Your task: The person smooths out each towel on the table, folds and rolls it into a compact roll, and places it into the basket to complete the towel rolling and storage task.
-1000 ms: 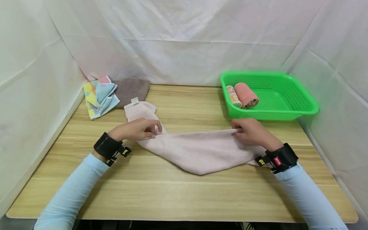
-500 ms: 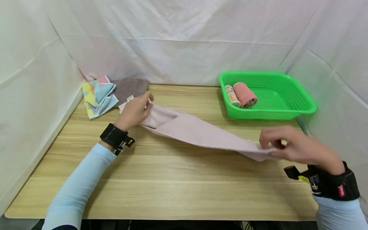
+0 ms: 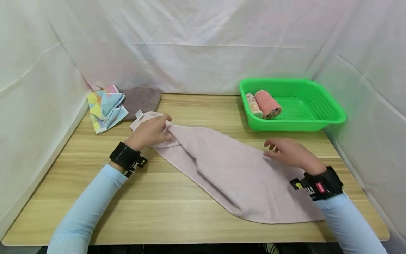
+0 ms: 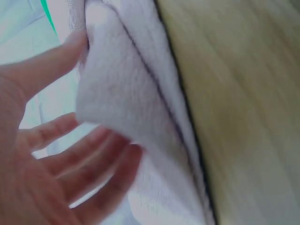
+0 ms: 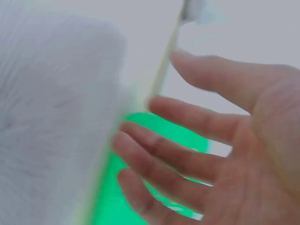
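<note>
A pale pink towel (image 3: 234, 169) lies spread slantwise over the table, with a fold near its left end and a white tag (image 3: 139, 114) at the far left corner. My left hand (image 3: 150, 132) is at that fold. In the left wrist view its thumb and fingers (image 4: 101, 166) stand apart, touching the towel's edge without pinching it. Above the towel's right part hovers my right hand (image 3: 290, 153), its fingers loosely spread and holding nothing. The right wrist view shows that bare palm, with the towel (image 5: 51, 108) blurred beside it.
A green basket (image 3: 298, 126) at the back right holds a rolled pink towel (image 3: 267, 103) and a slimmer patterned roll (image 3: 253, 106). At the back left lie a multicoloured cloth (image 3: 106, 109) and a grey-brown towel (image 3: 142, 99). White sheets (image 3: 196, 67) enclose the wooden table (image 3: 127, 215).
The towel, held stretched and narrow between both hands, has come down and spread toward the table's front. The right hand moved right, let go of its end, then came back left. The left hand loosened.
</note>
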A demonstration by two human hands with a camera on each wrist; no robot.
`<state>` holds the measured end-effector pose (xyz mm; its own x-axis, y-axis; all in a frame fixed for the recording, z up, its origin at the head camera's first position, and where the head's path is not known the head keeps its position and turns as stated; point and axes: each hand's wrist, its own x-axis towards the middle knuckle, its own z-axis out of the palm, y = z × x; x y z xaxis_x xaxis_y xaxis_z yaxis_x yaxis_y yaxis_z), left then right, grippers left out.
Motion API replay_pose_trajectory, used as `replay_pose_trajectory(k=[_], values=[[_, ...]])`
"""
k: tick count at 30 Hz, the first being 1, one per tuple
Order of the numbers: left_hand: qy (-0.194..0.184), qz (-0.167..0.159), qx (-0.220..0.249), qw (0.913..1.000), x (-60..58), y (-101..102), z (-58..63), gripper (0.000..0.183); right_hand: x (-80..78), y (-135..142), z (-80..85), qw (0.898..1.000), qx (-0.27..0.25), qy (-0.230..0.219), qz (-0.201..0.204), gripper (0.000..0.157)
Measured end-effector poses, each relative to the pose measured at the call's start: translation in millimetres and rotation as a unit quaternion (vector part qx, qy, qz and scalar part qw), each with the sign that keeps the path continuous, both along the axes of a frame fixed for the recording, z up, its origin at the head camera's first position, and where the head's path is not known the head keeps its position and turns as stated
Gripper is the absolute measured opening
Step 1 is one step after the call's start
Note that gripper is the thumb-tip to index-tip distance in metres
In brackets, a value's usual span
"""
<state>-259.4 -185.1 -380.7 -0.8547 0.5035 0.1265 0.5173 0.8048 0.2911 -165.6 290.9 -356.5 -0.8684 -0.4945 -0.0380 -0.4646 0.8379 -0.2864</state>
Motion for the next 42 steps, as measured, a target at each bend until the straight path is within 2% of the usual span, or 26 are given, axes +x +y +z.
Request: replay_pose_trajectory(k=[2,4,6,8,10,16,21,24,26,28,30,32,35,38,40,42], values=[[-0.019,-0.012,-0.005,0.9997,2.2,-3,0.2,0.071,-11.4,2,-11.0,1.0,0.006,0.007,-0.02,0.041],[-0.035,-0.032,0.002,0.9989,2.9,-6,0.1,0.069,-17.5,4,-19.8,1.0,-0.004,-0.006,-0.019,0.043],[-0.04,-0.054,0.018,0.9976,2.3,-8,-0.4,0.064,-20.2,5,-25.3,1.0,-0.017,-0.015,-0.01,0.034],[-0.029,-0.07,0.037,0.9965,0.8,-9,-0.4,0.057,-21.1,5,-27.3,0.999,-0.035,-0.021,0.0,0.02],[-0.006,-0.078,0.059,0.9952,-0.4,-10,0.9,0.051,-20.8,5,-26.1,0.998,-0.053,-0.015,0.014,0.017],[0.069,-0.075,0.11,0.9887,-1.2,-8,15.1,0.049,-14.9,18,-13.5,0.995,-0.096,0.006,0.038,0.034],[0.113,-0.077,0.133,0.9816,-4.0,-8,35.3,0.047,-7.9,40,2.4,0.991,-0.136,-0.004,-0.001,0.037],[0.169,-0.068,0.133,0.9742,-10.5,-4,43.1,0.035,-5.1,52,9.7,0.988,-0.15,0.002,-0.039,0.03],[0.203,-0.054,0.126,0.9696,-15.6,1,42.3,0.031,-3.8,58,10.5,0.986,-0.149,-0.005,-0.068,0.02],[0.231,-0.042,0.107,0.9662,-18.0,5,37.0,0.031,-4.8,60,7.3,0.987,-0.142,-0.015,-0.072,0.014],[0.245,-0.048,0.089,0.9642,-15.3,8,30.0,0.033,-7.3,60,0.7,0.991,-0.121,-0.015,-0.057,0.015],[0.255,-0.071,0.072,0.9616,-7.9,10,23.2,0.028,-10.7,59,-6.3,0.994,-0.108,-0.007,-0.032,0.012],[0.239,-0.121,0.051,0.9621,8.4,11,14.7,0.019,-14.5,55,-13.3,0.996,-0.086,0.011,-0.014,0.008],[0.172,-0.168,0.017,0.9706,23.8,9,7.1,0.019,-16.5,54,-14.1,0.997,-0.073,0.0,-0.024,0.005],[0.124,-0.178,-0.01,0.9762,31.1,5,2.0,0.014,-17.7,55,-12.6,0.998,-0.056,-0.003,-0.039,0.004],[0.085,-0.169,-0.03,0.9815,35.0,1,-2.4,0.009,-19.3,59,-11.1,0.997,-0.045,0.005,-0.06,0.005]])
